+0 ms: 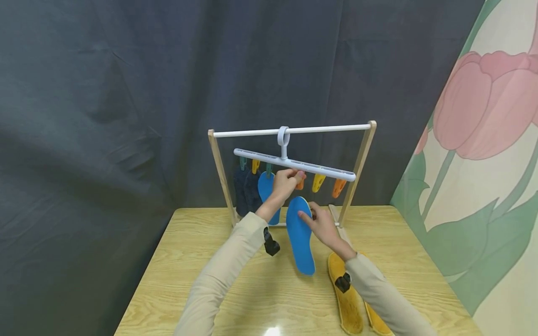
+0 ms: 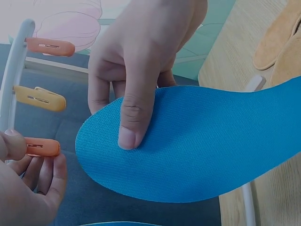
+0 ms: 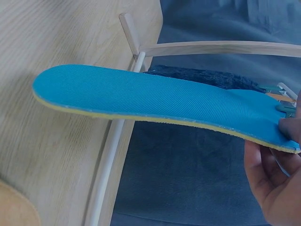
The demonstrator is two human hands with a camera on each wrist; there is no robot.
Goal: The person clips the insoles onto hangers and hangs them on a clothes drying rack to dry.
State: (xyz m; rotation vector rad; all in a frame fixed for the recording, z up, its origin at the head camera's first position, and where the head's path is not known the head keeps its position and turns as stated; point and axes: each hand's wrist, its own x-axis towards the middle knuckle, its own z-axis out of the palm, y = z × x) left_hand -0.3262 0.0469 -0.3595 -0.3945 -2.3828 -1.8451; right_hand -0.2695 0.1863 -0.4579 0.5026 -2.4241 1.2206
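Observation:
My right hand (image 1: 325,227) pinches a blue insole (image 1: 299,238) near its upper end, thumb on the blue face and fingers behind. The insole hangs toe-up below the hanger, its yellowish edge showing in the right wrist view. My left hand (image 1: 286,183) grips an orange clothespin (image 2: 43,147) on the light-blue clip hanger (image 1: 321,171), just above the insole's upper end. The hanger's ring hooks over a white bar (image 1: 248,133) and its right side tilts lower. Left of my hand, a second blue insole (image 1: 265,186) hangs from a green clothespin (image 1: 269,169).
Dark fuzzy insoles (image 1: 247,191) hang at the hanger's left end. A yellow clothespin (image 1: 318,183) and another orange clothespin (image 1: 338,188) dangle at the right. Tan fuzzy insoles (image 1: 347,303) lie on the wooden table (image 1: 168,280) under my right forearm. A wooden post (image 1: 358,168) rises at the right.

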